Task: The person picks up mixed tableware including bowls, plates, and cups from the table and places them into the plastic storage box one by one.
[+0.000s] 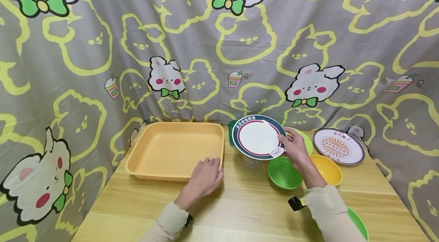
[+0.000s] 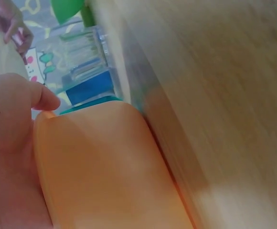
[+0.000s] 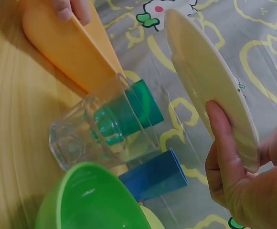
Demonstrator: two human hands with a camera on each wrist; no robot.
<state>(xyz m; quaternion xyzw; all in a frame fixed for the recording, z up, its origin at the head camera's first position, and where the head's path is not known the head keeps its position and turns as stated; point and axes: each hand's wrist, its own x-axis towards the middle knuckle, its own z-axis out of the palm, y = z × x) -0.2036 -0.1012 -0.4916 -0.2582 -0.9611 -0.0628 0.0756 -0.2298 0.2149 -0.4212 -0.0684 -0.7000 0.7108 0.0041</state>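
A white plate (image 1: 258, 139) with a dark teal rim and a red ring is held up above the table, tilted. My right hand (image 1: 295, 148) pinches it at its right edge, thumb on the upper face and fingers underneath, as the right wrist view shows. On the left stands an orange rectangular tray (image 1: 164, 154). My left hand (image 1: 205, 177) grips its near right corner, with fingers over the rim and the thumb (image 2: 45, 98) by the outer side. Below the plate, partly hidden, is a clear cup (image 3: 71, 140).
Behind the clear cup are a teal cup (image 3: 133, 109) and a blue cup (image 3: 155, 176). Right of it lie a green bowl (image 1: 284, 173), a yellow bowl (image 1: 329, 171), a light green dish (image 1: 305, 139) and a patterned plate (image 1: 337, 146). Another green dish (image 1: 358, 225) is partly behind the right sleeve.
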